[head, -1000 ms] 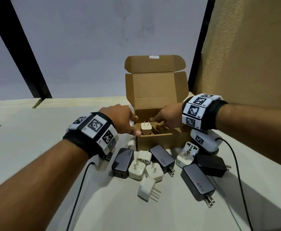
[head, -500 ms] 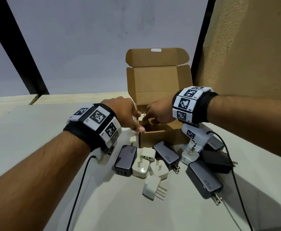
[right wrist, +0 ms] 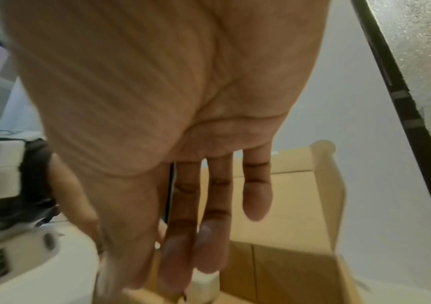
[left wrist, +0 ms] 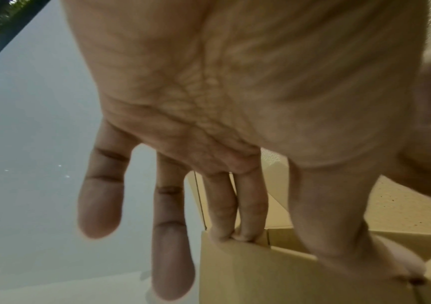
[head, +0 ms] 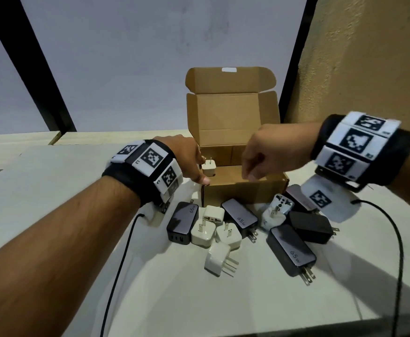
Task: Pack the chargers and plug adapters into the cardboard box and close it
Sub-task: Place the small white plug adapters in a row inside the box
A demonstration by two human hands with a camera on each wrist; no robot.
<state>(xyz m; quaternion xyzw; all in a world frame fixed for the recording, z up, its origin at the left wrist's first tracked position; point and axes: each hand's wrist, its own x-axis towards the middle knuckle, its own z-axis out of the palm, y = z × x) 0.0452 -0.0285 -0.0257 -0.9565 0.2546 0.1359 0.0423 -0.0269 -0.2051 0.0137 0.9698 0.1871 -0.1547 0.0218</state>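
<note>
A: What are the hands doing?

B: The left hand (head: 185,158) steadies the box (head: 241,188) at its near left corner, fingers straight, tips on the rim in the left wrist view, gripping nothing. The right hand (head: 260,158) hangs above the opening with fingers loosely curled and empty (one white plug (head: 209,167) stands prongs-up inside, by the left thumb).

A: So which step?

B: Early packing, I'd judge: one piece in, the pile (head: 243,224) of chargers and adapters lies on the counter (head: 65,186) just under and nearer than both hands.

A: Next move?

B: Probably the right hand dropping to a dark charger (head: 239,215) in front of the box, then lifting it over the front wall.

A: Room?

B: The lid (head: 230,103) stands upright beyond the hands, so entry is from above. A wall is close on the right; the counter's edge runs nearer than the pile.
</note>
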